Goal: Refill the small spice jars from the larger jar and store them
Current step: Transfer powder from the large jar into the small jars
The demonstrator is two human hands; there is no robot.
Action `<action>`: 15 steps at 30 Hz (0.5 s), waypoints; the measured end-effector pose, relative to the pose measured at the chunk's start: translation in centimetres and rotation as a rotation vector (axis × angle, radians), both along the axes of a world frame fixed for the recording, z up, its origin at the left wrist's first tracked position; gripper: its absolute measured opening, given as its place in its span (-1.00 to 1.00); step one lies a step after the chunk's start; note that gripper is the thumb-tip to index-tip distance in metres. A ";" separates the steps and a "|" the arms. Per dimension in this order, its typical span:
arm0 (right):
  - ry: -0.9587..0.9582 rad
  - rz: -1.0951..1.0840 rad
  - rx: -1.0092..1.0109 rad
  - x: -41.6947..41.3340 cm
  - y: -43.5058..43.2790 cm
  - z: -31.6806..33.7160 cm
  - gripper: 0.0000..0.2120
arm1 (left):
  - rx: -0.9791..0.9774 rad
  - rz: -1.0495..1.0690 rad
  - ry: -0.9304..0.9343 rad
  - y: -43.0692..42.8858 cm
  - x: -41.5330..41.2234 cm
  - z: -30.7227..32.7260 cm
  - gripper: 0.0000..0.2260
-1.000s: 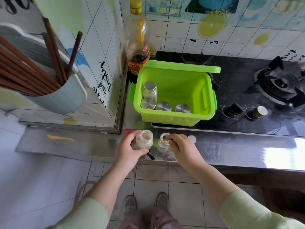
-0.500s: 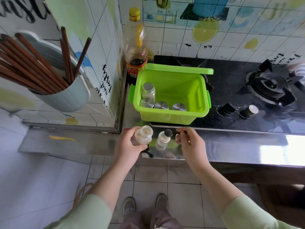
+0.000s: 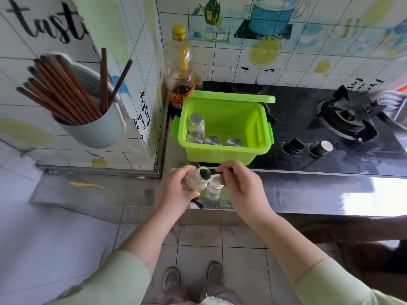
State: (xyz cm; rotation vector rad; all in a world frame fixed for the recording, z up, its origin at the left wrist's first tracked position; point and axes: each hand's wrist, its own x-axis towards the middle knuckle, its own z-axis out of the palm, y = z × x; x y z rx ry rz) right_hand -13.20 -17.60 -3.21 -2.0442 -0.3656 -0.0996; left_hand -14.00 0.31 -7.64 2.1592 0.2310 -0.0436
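Note:
My left hand (image 3: 174, 192) grips the larger clear jar (image 3: 193, 182) and tilts its open mouth to the right. My right hand (image 3: 242, 188) pinches the handle of a small black spoon (image 3: 206, 173), whose scoop sits in that jar's mouth. A small open spice jar (image 3: 213, 190) stands on the steel counter between my hands, touching the larger jar. Behind them is an open green plastic bin (image 3: 262, 128) holding several small jars with silver lids (image 3: 196, 126), one taller than the others.
A soy sauce bottle (image 3: 181, 69) stands in the corner behind the bin. A wall holder with chopsticks (image 3: 94, 126) hangs at the left. The black gas hob with a burner (image 3: 350, 116) and two knobs (image 3: 294, 146) fills the right. The counter edge (image 3: 308, 194) runs just before me.
My right hand brought the spoon from above the small jar into the larger jar's mouth. My left hand tilted the larger jar toward it.

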 end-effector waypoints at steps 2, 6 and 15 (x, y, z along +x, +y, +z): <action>-0.159 0.111 -0.178 -0.2 0.1 -0.4 -0.86 | 0.013 -0.022 -0.001 0.1 0.1 0.3 -0.44; -0.228 0.136 -0.318 -0.4 0.5 -1.2 -0.82 | 0.062 -0.038 -0.045 0.2 0.2 0.4 -0.40; 0.542 -0.173 0.326 0.9 1.7 0.3 -0.77 | 0.071 -0.042 -0.024 0.1 0.2 0.9 -0.39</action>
